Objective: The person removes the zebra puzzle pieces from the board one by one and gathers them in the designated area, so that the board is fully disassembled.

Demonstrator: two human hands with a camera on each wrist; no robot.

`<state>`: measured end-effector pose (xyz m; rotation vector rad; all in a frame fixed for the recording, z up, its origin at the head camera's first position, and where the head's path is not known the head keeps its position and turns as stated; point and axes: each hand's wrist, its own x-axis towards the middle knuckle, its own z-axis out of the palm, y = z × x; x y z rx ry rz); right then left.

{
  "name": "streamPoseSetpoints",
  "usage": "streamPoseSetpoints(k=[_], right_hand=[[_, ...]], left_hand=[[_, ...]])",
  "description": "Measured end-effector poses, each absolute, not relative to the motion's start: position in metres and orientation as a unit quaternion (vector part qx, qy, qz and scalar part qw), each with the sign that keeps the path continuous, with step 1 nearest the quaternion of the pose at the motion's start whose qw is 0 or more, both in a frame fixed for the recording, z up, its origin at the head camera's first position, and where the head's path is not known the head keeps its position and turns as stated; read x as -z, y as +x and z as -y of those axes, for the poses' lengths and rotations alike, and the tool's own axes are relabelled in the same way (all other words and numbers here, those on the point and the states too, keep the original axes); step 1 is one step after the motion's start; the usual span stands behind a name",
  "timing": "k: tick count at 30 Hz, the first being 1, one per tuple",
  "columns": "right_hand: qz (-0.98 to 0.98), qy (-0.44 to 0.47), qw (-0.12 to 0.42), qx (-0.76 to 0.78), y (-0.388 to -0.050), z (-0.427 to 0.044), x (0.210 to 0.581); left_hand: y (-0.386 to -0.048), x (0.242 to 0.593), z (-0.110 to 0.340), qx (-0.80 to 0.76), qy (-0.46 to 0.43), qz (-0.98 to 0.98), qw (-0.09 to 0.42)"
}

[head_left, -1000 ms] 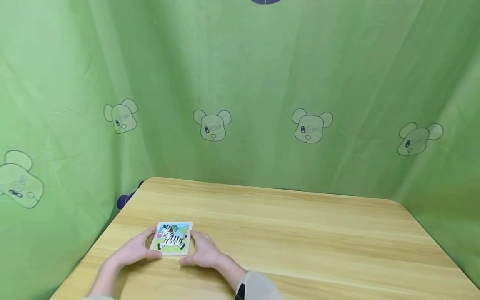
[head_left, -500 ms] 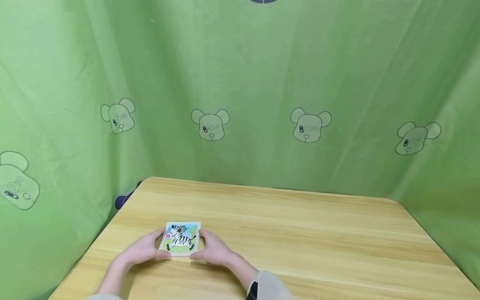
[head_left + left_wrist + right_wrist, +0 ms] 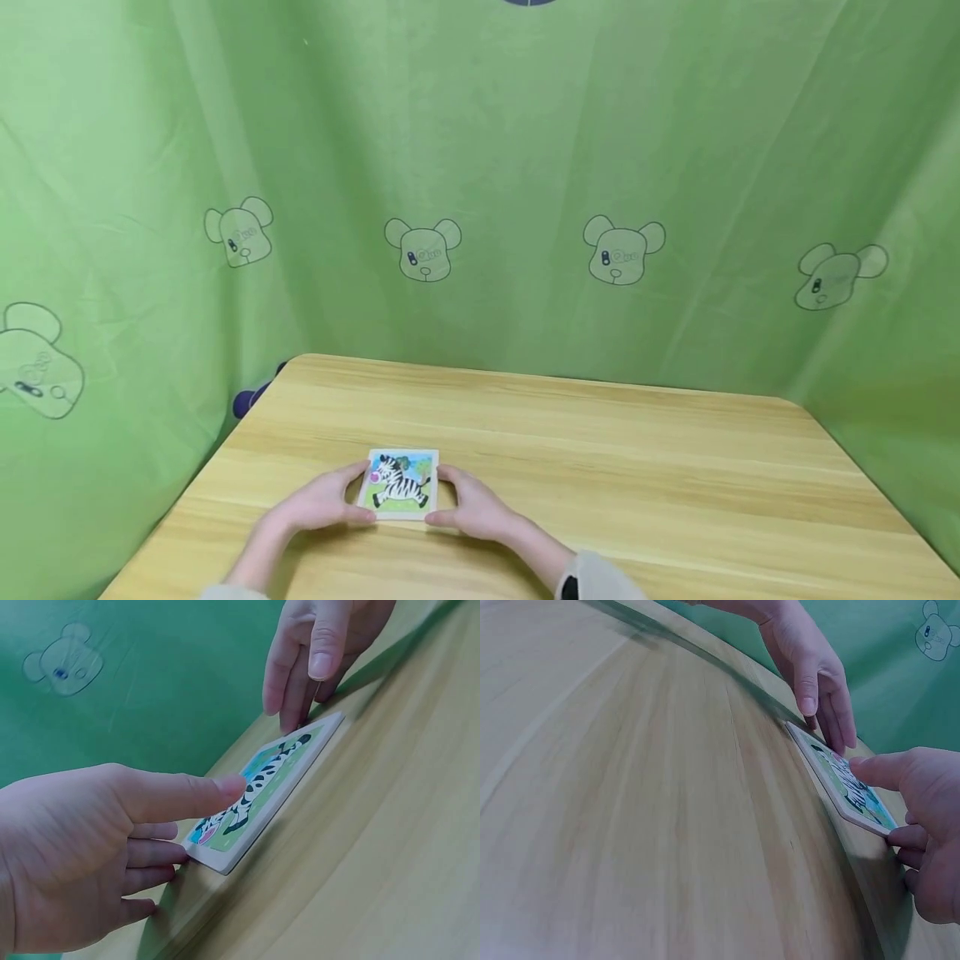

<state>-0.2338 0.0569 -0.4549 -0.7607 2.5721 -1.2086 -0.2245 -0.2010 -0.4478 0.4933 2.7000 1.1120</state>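
A square zebra puzzle board with a pale rim lies flat, picture up, at the near left-centre of the wooden table. My left hand grips its left side, thumb by the near corner and fingers along the edge. On the opposite side my right hand holds the board the same way. In the left wrist view, the left thumb passes over the board and the fingers reach the edge. From the right wrist, the right hand shows its fingers at the board's corner. Whether the board touches the tabletop, I cannot tell.
The light wood table has rounded far corners and extends well to the right of the hands. A green curtain printed with bear heads surrounds its back and sides. A dark purple shape shows past the left table edge.
Both hands have moved steadily to the right with the zebra puzzle board between them, and slightly nearer the body. The board stays flat.
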Motion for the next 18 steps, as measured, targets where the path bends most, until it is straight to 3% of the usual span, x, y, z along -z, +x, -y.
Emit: streamPoseSetpoints(k=[18], right_hand=[[-0.873, -0.222, 0.066, 0.430, -0.224, -0.132, 0.462]], left_hand=[[-0.229, 0.452, 0.140, -0.351, 0.246, -0.898, 0.104]])
